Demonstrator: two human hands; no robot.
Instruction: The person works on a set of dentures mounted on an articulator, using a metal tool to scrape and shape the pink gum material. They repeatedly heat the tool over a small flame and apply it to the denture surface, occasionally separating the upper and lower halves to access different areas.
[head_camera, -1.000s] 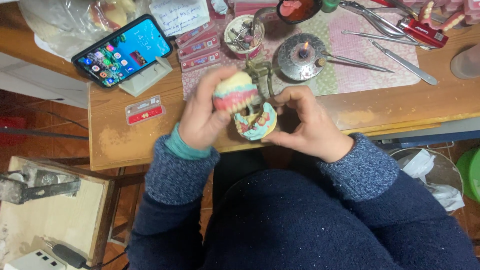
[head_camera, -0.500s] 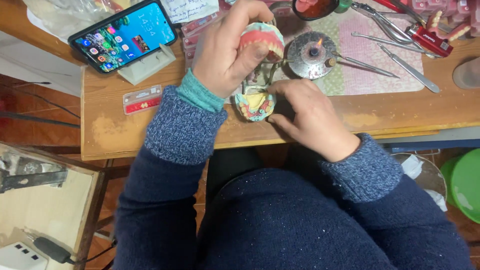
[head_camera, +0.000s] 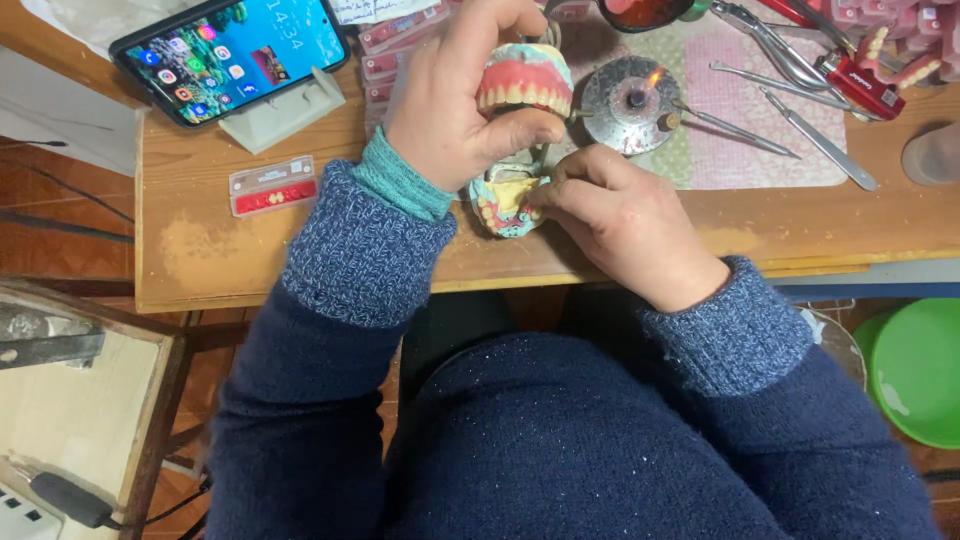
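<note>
The left hand grips the upper denture model, fingers curled over its far side and thumb beneath the pink gum and row of teeth, tilting it up and away. Just below it, the lower denture model sits at the near edge of the wooden workbench; the right hand pinches at its right side, fingertips closed narrow on it, though what they pinch is too small to tell.

Right of the raised model, a small metal burner shows a lit flame. Metal instruments lie on a pink mat beyond it. To the far left, a phone leans on a stand, with a small red-and-clear case nearer. A green bowl sits low at right, off the bench.

Both forearms, in blue knit sleeves, reach up from the lap.
</note>
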